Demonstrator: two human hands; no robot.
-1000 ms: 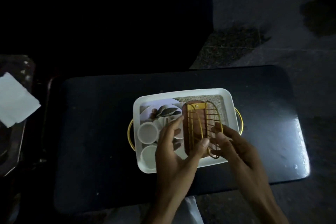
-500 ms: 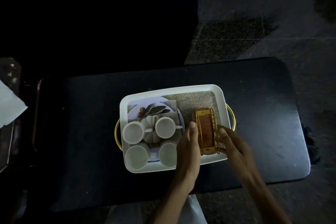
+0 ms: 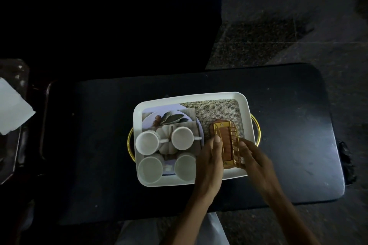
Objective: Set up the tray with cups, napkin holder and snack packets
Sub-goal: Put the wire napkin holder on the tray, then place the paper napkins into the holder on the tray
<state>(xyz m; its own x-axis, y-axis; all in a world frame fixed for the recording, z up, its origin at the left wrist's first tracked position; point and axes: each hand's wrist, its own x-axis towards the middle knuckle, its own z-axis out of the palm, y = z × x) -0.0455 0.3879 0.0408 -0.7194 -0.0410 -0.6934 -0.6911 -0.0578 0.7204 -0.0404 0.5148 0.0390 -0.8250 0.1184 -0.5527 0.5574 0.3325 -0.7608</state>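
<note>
A white tray with gold handles rests on a dark table. Several white cups stand in its left half, on a printed pumpkin picture. In the right half a gold wire napkin holder with a brown wooden base stands upright on the burlap-patterned part. My left hand presses flat against the holder's left side. My right hand holds its right side with the fingers on the wire. No snack packets are in view.
A white paper napkin lies on a dark side surface at the far left. A black chair back fills the area behind the table. Stone floor shows at the right.
The napkin holder went from lying tilted in both hands to standing upright on the tray's right half. My left hand moved right and uncovered the cups.
</note>
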